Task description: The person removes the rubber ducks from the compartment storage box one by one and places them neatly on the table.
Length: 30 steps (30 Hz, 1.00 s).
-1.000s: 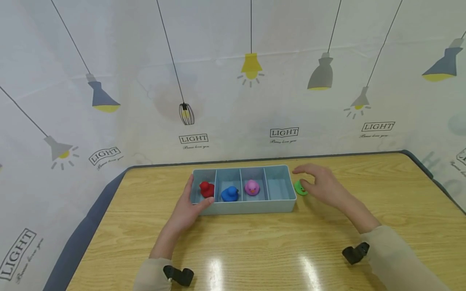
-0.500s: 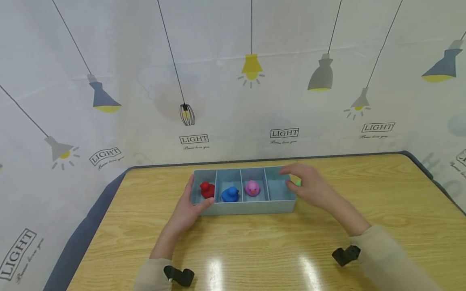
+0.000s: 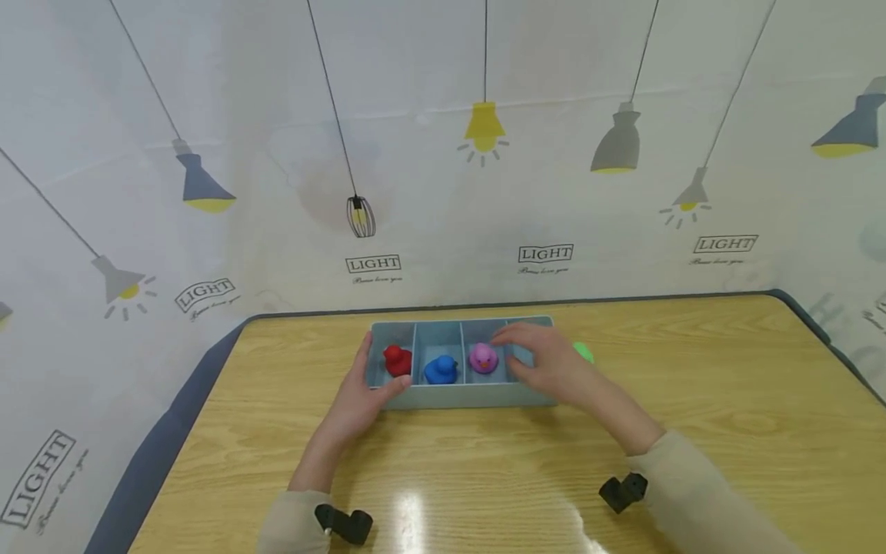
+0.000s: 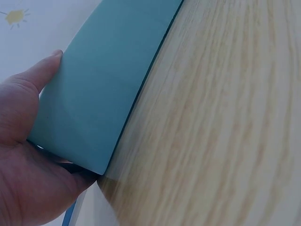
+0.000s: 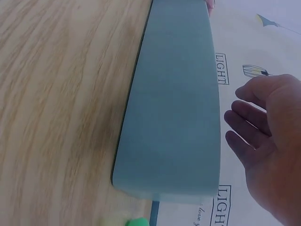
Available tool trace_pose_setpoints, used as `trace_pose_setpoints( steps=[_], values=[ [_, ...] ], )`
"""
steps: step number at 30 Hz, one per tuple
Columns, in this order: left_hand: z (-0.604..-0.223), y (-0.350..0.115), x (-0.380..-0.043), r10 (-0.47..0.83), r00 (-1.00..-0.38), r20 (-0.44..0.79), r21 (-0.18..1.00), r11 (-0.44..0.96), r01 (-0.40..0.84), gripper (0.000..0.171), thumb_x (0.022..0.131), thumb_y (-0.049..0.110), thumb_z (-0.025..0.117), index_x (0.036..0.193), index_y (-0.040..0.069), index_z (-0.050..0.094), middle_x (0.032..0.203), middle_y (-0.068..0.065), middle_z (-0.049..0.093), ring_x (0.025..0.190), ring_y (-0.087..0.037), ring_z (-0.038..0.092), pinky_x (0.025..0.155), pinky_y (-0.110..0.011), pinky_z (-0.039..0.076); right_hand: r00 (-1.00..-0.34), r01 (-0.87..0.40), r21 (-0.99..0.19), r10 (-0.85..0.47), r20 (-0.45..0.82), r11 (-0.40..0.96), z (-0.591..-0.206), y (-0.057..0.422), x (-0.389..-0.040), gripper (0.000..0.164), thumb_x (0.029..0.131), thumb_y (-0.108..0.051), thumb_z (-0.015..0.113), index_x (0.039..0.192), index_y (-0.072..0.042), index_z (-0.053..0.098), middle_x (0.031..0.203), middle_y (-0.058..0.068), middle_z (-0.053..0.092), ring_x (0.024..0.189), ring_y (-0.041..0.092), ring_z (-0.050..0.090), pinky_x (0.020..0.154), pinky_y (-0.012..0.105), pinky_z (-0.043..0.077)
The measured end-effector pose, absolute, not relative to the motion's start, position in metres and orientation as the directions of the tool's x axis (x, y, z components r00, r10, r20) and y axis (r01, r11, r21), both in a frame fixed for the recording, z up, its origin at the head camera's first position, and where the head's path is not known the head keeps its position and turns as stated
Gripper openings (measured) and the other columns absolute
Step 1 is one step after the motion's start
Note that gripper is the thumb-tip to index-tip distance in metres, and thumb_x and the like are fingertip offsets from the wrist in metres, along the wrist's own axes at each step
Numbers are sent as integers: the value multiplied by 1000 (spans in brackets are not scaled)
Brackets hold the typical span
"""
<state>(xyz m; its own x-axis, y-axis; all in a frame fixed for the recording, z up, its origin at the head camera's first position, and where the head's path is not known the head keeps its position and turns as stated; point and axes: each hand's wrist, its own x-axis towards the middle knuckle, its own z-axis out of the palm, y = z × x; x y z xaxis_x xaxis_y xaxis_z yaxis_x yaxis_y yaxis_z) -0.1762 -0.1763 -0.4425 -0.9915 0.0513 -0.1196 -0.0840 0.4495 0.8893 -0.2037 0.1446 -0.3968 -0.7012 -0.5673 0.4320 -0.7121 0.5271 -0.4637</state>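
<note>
A pale blue box with a row of compartments stands on the wooden table. My left hand grips its left end, thumb over the front rim; the left wrist view has the thumb at the wall's upper edge. One rubber duck sits in each of three compartments: red, blue and pink. Over the right-end compartment, my right hand has loosely bent fingers, its fingertips close to the pink duck. Between thumb and fingers there is nothing. The right-end compartment is mostly hidden by this hand.
A green toy lies on the table just right of the box, partly behind the right hand. The tabletop ends at a dark edge, with a lamp-printed cloth behind it. Each wrist carries a black camera mount.
My right hand has moved left, from beside the green toy to above the box near the pink duck. The green toy stayed behind on the table. My left hand has kept its grip.
</note>
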Motion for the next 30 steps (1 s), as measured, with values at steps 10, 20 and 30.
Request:
trace_pose_setpoints(
  steps=[10, 20, 30],
  values=[
    [-443, -177, -178, 49, -991, -122, 883, 462, -86, 104, 93, 47, 75, 167, 25, 5, 170, -13, 14, 154, -40, 14, 118, -64, 21, -688, -722, -475, -595, 416, 503, -401, 123, -209, 25, 88, 4, 73, 113, 1, 74, 122, 15, 70, 117, 34, 65, 100, 50, 52],
    [-442, -176, -177, 53, -989, -137, 888, 449, -99, 106, 91, 51, 75, 167, 27, 5, 171, -13, 13, 154, -41, 13, 117, -65, 20, -700, -709, -493, -585, 409, 504, -404, 116, -216, 25, 91, 2, 72, 116, 3, 73, 122, 15, 71, 120, 34, 64, 103, 50, 50],
    [-443, -178, -177, 53, -989, -140, 887, 450, -101, 106, 91, 50, 75, 167, 27, 5, 171, -13, 13, 155, -41, 13, 118, -64, 20, -707, -702, -489, -587, 394, 518, -406, 112, -220, 24, 91, 1, 72, 115, 3, 73, 121, 13, 72, 119, 34, 65, 103, 49, 49]
  ],
)
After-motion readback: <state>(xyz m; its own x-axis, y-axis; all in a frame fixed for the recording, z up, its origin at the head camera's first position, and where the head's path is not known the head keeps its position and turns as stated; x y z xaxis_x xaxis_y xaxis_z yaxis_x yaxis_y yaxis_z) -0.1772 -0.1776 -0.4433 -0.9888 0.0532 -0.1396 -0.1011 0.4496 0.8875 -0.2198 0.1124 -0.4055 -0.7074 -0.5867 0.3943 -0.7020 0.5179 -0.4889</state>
